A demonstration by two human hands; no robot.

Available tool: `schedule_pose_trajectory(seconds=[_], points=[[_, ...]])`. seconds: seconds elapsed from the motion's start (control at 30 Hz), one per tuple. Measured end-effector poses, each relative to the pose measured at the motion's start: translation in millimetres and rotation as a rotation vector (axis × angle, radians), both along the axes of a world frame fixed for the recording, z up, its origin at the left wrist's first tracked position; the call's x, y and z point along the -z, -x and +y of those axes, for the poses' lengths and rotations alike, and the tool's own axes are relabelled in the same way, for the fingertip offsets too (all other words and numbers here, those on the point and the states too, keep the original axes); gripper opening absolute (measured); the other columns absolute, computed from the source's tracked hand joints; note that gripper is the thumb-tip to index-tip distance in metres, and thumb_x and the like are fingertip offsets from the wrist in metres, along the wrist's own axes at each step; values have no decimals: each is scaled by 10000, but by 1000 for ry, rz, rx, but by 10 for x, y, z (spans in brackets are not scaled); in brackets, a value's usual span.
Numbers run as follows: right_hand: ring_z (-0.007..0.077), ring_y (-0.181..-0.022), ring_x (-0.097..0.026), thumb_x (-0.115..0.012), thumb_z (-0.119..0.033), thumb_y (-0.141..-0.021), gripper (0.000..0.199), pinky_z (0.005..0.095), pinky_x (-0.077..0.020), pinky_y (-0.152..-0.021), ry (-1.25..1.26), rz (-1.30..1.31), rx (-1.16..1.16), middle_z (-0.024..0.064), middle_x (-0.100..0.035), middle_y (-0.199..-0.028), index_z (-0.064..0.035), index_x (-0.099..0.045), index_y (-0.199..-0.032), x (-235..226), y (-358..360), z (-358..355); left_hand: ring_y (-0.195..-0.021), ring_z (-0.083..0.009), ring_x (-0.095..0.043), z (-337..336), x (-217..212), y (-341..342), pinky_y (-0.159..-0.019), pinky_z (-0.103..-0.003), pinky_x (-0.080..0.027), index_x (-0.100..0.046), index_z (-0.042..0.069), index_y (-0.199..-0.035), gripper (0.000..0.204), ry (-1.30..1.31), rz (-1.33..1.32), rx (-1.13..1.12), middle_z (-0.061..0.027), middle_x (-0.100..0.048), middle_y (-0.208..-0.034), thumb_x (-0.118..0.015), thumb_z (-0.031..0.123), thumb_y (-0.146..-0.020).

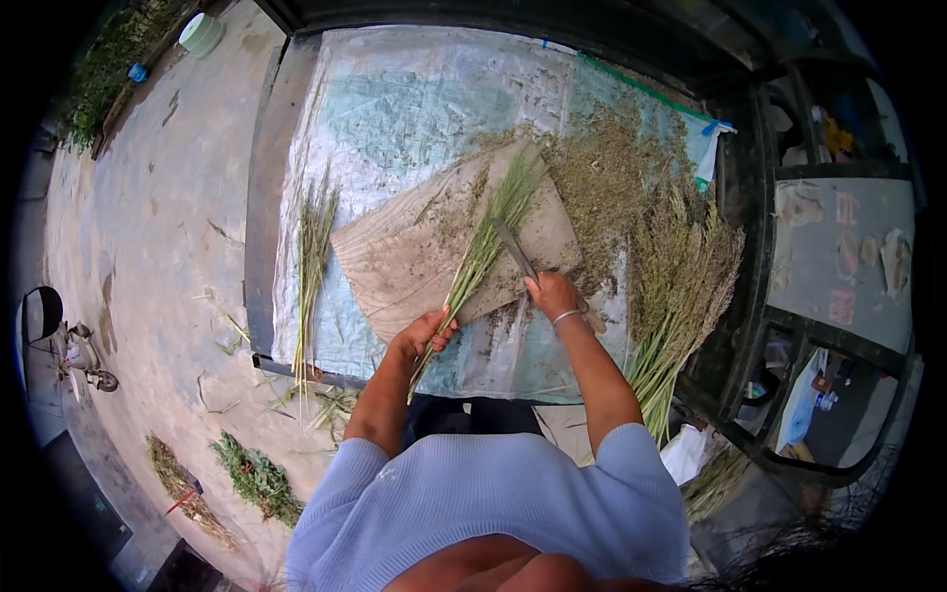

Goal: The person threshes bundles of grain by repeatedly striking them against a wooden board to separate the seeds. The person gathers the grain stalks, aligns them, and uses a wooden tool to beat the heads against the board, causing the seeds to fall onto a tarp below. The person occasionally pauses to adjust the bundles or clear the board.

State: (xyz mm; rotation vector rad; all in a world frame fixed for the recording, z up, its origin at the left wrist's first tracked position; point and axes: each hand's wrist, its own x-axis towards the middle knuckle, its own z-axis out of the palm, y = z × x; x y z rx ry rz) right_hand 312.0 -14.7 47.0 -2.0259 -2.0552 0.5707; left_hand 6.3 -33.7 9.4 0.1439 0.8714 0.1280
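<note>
My left hand [426, 333] is closed around the lower stalks of a bunch of green seed-head stems [481, 247]. The bunch slants up to the right, its feathery tops lying on a brown wood-grained board [395, 259]. In my right hand [554, 294] is a knife-like tool [513, 247] with a flat, dull metal blade; the end of its handle shows below my fist. The blade lies against or just over the right side of the bunch; I cannot tell whether it touches. Loose seeds and chaff [602, 173] are scattered over the board and beyond it.
A pale, worn tarp [414, 109] covers the flat bed under the board. A large seed-headed bundle [681, 286] lies at right, thinner stalks [314, 257] at left. Dark metal framing [740, 247] borders the right side. Plant bundles [254, 476] lie on the concrete ground at lower left.
</note>
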Motion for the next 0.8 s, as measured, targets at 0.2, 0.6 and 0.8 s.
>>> schedule_pose_trajectory(seconds=[0.2, 0.6, 0.8], points=[[376, -606, -566, -564, -346, -835, 351, 452, -452, -544, -97, -104, 215, 189, -575, -645, -24, -577, -695, -356, -433, 215, -422, -67, -360, 45, -86, 59, -375, -214, -323, -495, 85, -867, 304, -178, 35, -2, -11, -482, -622, -516, 388, -893], [380, -543, -542, -584, -257, -827, 279, 438, -426, -512, 37, 233, 241, 188, -549, -593, -18, -569, -684, -435, 235, -1494, -455, -82, -447, 198, -231, -68, -392, -242, -348, -545, 62, -821, 288, -423, 413, -53, -12, -531, -613, -701, 301, -780], [350, -613, -552, -613, -265, -804, 267, 432, -436, -552, 0, 178, -14, 163, -554, -642, -28, -558, -693, -551, 452, -1135, -527, -144, -551, 189, -144, -166, -474, -290, -486, -515, 67, -898, 465, -167, 217, -47, -72, -607, -730, -485, 529, -858]])
